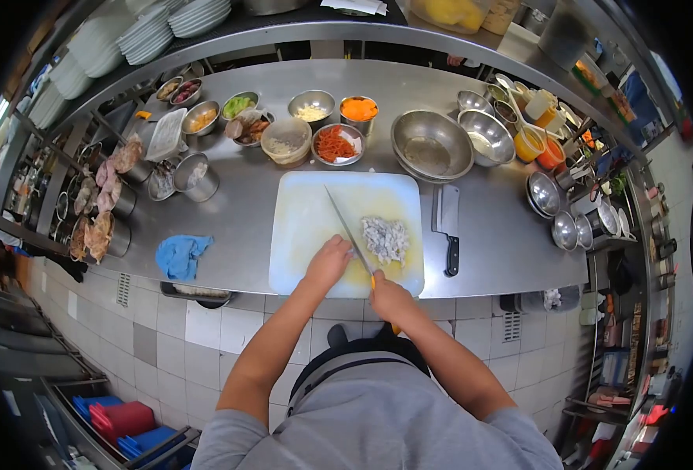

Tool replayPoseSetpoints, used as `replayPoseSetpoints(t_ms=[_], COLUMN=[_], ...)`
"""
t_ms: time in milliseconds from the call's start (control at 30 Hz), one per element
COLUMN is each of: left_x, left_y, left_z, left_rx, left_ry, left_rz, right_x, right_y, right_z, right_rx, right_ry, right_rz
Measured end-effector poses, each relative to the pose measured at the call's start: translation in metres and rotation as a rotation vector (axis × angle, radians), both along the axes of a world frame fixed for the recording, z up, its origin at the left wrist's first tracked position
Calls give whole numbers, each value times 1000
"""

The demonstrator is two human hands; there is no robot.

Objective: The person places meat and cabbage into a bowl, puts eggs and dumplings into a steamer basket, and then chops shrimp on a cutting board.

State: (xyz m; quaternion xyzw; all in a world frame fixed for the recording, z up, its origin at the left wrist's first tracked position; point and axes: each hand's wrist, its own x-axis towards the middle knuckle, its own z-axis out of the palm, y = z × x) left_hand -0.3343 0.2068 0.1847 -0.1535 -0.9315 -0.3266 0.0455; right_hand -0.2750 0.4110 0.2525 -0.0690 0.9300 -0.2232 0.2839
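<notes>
On the white cutting board [299,211], my right hand [390,298] grips the yellow handle of a long, narrow knife [346,227]. Its blade slants up and left across the board. Left of the blade is my left hand [329,260], fingers curled together at the board's lower middle. A small pale bit seems to show at its fingertips, too small to name. Right of the blade lies a heap of chopped, greyish-white, wet-looking pieces [386,240]. A cleaver [446,223] with a black handle rests on the steel table, just right of the board.
Behind the board stand a bowl of shredded orange-red food [337,146], a tub [285,142] and large steel bowls [431,145]. A blue cloth [182,256] lies left on the steel table [241,227]. An overhead shelf [284,33] spans the back; sauce containers [529,146] stand right.
</notes>
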Motion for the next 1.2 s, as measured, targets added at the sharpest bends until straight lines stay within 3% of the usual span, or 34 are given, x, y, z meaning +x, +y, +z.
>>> replayPoseSetpoints(t_ms=[167,233,300,467,633,833,900,1000,1100,1200], left_x=[0,-2,2,5,5,11,12,11,7,9], left_y=[-6,-8,-10,-8,-7,-9,-12,-11,-10,-11], left_z=[7,14,18,-6,-3,9,5,6,0,7], left_rx=[55,119,261,135,81,229,178,129,70,43], left_ry=[-102,-90,-181,-4,50,-21,-37,-2,-2,-27], left_rz=[3,25,43,4,-10,65,59,19,-5,-11], right_x=[-38,-41,-28,8,-21,-33,-14,10,1,-26], right_y=[1,3,2,2,-19,-5,-2,-7,-19,-25], right_z=[-12,26,88,27,-10,20,46,26,-16,-21], right_rx=[-49,-42,-15,24,-17,-28,21,56,-21,-59], right_ry=[102,103,-210,-47,55,78,-68,-36,58,104], right_rz=[63,92,-6,38,-26,62,74,47,-12,23])
